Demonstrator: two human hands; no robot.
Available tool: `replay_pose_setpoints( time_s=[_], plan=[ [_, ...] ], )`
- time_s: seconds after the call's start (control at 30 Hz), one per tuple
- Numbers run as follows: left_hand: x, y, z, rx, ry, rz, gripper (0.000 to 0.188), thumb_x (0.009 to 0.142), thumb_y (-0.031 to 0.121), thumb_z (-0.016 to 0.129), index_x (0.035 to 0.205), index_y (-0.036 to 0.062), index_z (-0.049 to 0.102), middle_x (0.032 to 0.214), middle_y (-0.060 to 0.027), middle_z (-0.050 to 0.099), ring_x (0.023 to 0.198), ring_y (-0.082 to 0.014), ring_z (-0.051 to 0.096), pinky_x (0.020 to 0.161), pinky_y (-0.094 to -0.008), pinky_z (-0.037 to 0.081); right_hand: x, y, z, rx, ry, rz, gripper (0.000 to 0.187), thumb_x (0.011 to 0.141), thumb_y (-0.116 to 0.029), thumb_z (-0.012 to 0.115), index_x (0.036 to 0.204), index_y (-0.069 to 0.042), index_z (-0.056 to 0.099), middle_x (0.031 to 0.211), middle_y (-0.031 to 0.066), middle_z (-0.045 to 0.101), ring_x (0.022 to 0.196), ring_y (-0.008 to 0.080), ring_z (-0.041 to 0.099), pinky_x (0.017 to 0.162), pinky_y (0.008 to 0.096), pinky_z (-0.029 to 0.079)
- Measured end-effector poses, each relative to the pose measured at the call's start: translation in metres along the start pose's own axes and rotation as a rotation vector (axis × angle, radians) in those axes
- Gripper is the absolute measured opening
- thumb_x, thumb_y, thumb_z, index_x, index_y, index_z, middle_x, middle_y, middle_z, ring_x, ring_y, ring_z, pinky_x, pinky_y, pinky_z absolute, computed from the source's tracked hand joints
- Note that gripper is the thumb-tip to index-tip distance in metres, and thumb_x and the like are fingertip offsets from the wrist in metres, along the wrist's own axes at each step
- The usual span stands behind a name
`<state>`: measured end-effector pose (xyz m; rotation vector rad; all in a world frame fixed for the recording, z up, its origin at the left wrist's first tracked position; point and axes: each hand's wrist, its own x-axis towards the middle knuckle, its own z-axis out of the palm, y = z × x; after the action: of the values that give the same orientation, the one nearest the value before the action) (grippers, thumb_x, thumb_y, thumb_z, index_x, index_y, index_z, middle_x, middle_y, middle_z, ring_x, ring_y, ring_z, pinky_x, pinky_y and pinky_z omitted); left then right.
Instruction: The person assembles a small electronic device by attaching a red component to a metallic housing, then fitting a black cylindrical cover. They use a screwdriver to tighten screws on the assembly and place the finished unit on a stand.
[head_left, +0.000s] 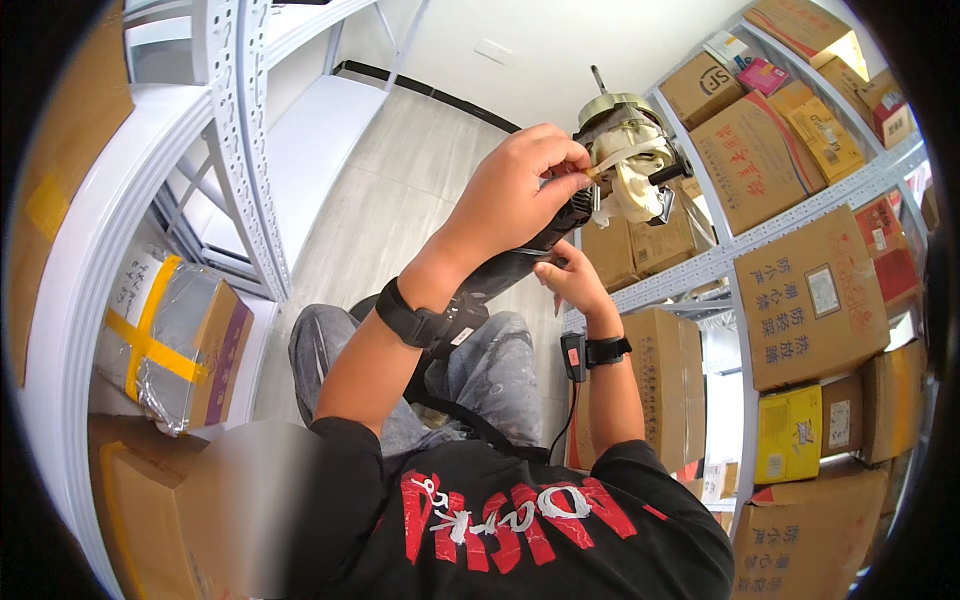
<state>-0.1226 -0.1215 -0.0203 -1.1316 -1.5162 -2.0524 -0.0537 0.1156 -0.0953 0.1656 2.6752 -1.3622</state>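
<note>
An electric fan's uncovered motor [635, 150], cream and pale green with a thin metal shaft on top, tilts at the upper right end of a black fan column [505, 272]. My left hand [525, 180] is closed at the motor's near side. Its thumb and forefinger pinch the end of a pale strip [628, 153] that lies across the motor. Lower down, my right hand [577, 280] holds the column from its right side, with part of its fingers hidden behind it. The column slants down between my knees, where its lower end is out of sight.
White metal shelving [235, 150] rises close on my left, with a taped, plastic-wrapped box [165, 340] on it. Another rack [760, 235] full of cardboard boxes [810, 298] stands close on my right. Beyond the motor is a white wall [530, 50].
</note>
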Motion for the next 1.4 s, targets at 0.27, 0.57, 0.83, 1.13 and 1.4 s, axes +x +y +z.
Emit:
replay_pose_setpoints(
  time_s=[0.27,0.57,0.83,1.13,1.4],
  plan=[
    [0.003,-0.002,0.024,0.114,0.011,0.105,0.013,0.079,-0.001,0.074,0.09,-0.002,0.067,0.088,-0.0086,0.064,0.078,-0.0193,0.063,0.072,-0.0292,0.052,-0.04,-0.025,-0.014,-0.081,0.249,-0.155,0.031,0.094,-0.011,0.067,0.123,-0.003,0.065,0.083,-0.0003,0.06,0.069,0.0066,0.051,0.062,0.0245,0.046],
    [0.0,0.008,0.035,0.162,0.012,0.032,0.014,0.082,-0.003,0.073,0.094,-0.003,0.067,0.094,-0.0068,0.065,0.083,-0.015,0.063,0.076,-0.027,0.052,-0.132,-0.042,-0.052,-0.082,0.733,-0.603,0.029,0.103,-0.018,0.047,0.101,0.001,0.068,0.089,0.0048,0.068,0.074,0.0083,0.053,0.065,0.0218,0.042],
    [-0.001,0.003,0.028,0.196,-0.029,-0.049,0.012,0.09,0.001,0.067,0.101,-0.0028,0.065,0.104,-0.0048,0.063,0.092,-0.0121,0.06,0.083,-0.0249,0.049,-0.167,-0.055,-0.038,0.371,0.655,-0.754,0.037,0.105,-0.028,0.05,0.098,0.006,0.063,0.096,0.0165,0.07,0.063,0.0149,0.064,0.059,0.0253,0.051],
    [0.007,0.012,0.003,0.172,-0.015,0.006,0.014,0.094,0.0,0.062,0.107,-0.0001,0.065,0.127,-0.0087,0.055,0.103,-0.0122,0.057,0.085,-0.0251,0.049,-0.167,-0.073,-0.018,0.403,0.536,-0.923,0.022,0.097,-0.016,0.063,0.097,0.006,0.062,0.109,0.0222,0.067,0.08,0.0209,0.07,0.073,0.0309,0.057],
    [0.028,0.001,-0.019,0.007,-0.177,-0.032,0.008,0.089,0.003,0.067,0.096,0.0014,0.07,0.137,-0.0131,0.059,0.126,-0.0237,0.056,0.102,-0.0343,0.046,-0.156,-0.096,-0.006,0.194,0.527,-0.941,0.015,0.084,0.009,0.068,0.098,0.004,0.063,0.113,0.0215,0.067,0.087,0.022,0.071,0.079,0.0311,0.058]
  ],
)
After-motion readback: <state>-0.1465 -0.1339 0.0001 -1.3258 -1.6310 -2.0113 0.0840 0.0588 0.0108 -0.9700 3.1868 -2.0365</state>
